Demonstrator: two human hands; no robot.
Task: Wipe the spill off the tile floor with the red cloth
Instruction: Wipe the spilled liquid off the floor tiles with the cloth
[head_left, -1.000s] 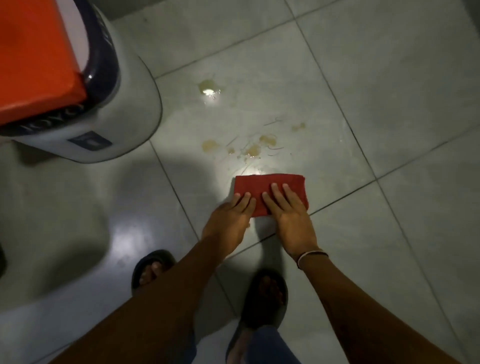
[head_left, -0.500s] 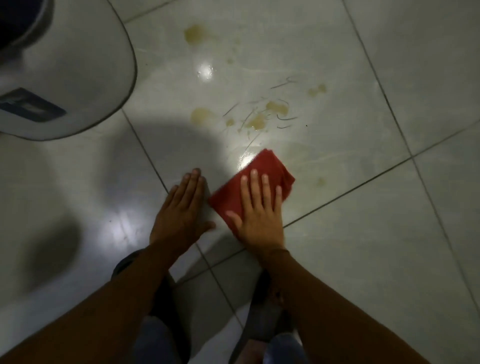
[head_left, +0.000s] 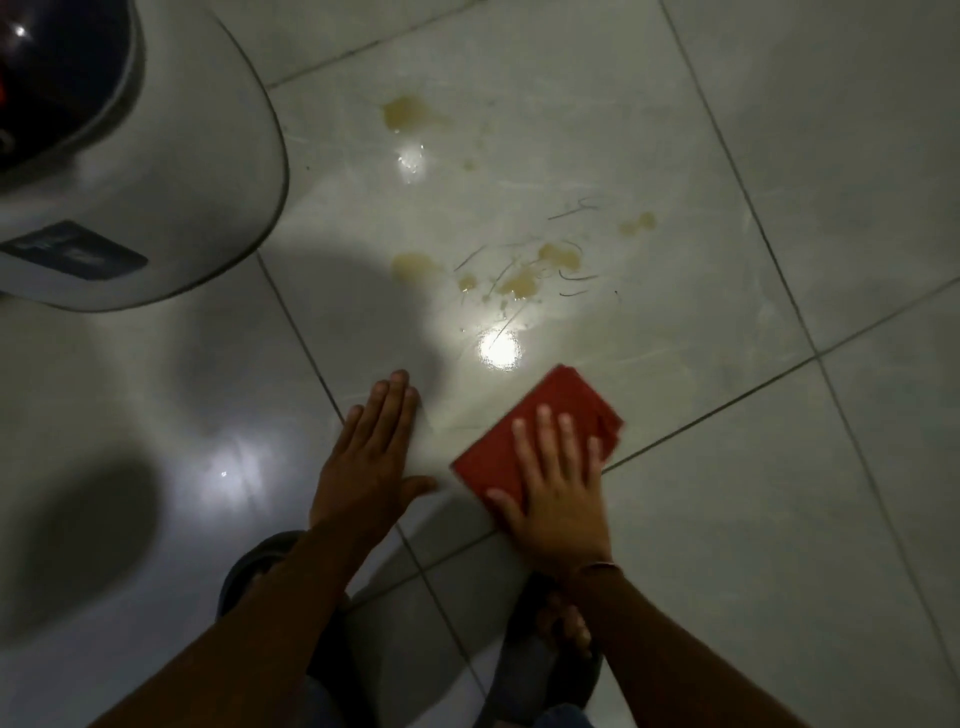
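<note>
A folded red cloth lies flat on the pale tile floor, turned diagonally. My right hand presses down on its near half, fingers spread over it. My left hand rests flat on the bare tile to the left of the cloth, holding nothing, a gap between it and the cloth. The spill is a scatter of yellowish blotches and thin dark streaks farther out on the same tile, apart from the cloth. More blotches sit at the far side and to the right.
A large white rounded appliance with a dark top stands at the upper left. Two feet in dark sandals are planted below my hands. Bright light glare reflects off the floor between cloth and spill.
My left hand came off the cloth and now lies on the floor. My right hand turned the cloth diagonal and slid it to the right. The view has moved closer to the floor.
</note>
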